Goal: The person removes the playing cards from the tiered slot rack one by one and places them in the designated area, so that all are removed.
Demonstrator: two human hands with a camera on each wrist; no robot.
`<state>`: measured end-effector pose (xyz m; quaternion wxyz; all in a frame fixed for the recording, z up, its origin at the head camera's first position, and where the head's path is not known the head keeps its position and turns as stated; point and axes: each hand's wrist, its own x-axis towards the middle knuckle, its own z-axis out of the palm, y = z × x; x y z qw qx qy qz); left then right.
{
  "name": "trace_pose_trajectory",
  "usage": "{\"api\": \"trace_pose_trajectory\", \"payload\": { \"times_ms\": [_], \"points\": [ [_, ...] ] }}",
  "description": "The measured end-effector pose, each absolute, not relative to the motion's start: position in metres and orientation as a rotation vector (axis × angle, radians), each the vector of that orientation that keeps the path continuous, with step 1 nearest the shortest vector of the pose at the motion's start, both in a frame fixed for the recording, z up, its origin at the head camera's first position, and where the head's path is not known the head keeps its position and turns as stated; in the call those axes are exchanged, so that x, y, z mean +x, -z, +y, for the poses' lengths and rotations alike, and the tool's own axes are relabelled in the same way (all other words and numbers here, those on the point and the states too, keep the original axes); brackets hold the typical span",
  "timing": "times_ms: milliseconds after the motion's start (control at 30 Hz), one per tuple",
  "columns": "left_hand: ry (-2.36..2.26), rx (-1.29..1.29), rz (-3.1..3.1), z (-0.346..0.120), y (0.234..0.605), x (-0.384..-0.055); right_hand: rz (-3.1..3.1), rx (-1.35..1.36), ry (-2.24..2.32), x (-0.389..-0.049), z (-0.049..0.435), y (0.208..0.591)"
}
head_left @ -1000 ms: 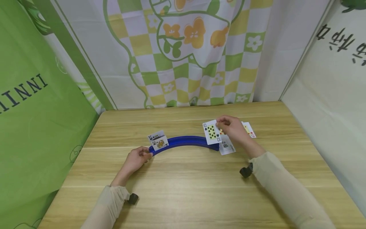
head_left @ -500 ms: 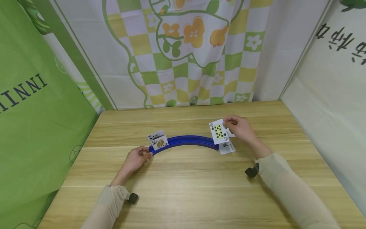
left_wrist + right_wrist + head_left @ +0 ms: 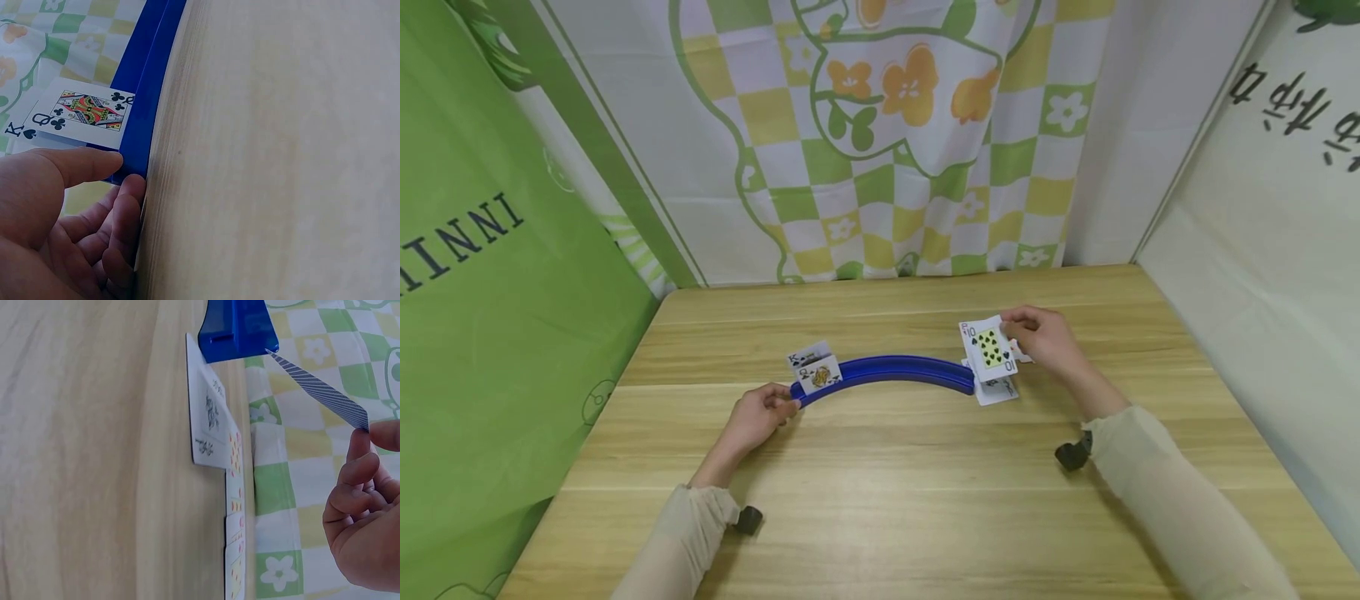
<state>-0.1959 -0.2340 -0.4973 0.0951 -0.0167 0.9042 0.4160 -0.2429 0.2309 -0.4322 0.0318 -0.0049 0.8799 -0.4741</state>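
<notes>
My left hand (image 3: 763, 417) pinches the left end of a blue curved card holder (image 3: 895, 367), its thumb and fingers at that end in the left wrist view. A queen of clubs (image 3: 92, 111) and, behind it, a king of spades (image 3: 805, 354) stand in the holder beside this hand. My right hand (image 3: 1047, 337) pinches a ten of spades (image 3: 990, 346) by its upper right edge. The ten is tilted, face toward the head camera; in the right wrist view its striped back shows, a corner right at the holder's right end.
A black-and-white picture card (image 3: 211, 412) lies on the wooden table (image 3: 880, 492) below the holder's right end. Several red-marked cards (image 3: 235, 500) lie beyond it, partly hidden by the ten and my right hand. A checkered curtain (image 3: 895, 192) hangs behind the table.
My right hand has moved right with the ten of spades, from over the holder's right part to its right end. The left hand and the holder have stayed in place.
</notes>
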Motion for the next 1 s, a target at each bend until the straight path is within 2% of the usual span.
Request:
{"api": "trace_pose_trajectory", "payload": {
  "times_ms": [1000],
  "points": [
    [-1.236, -0.057, 2.684, -0.233, 0.497, -0.196, 2.697, -0.034, 1.239, -0.244, 0.261, 0.452]
  ]
}}
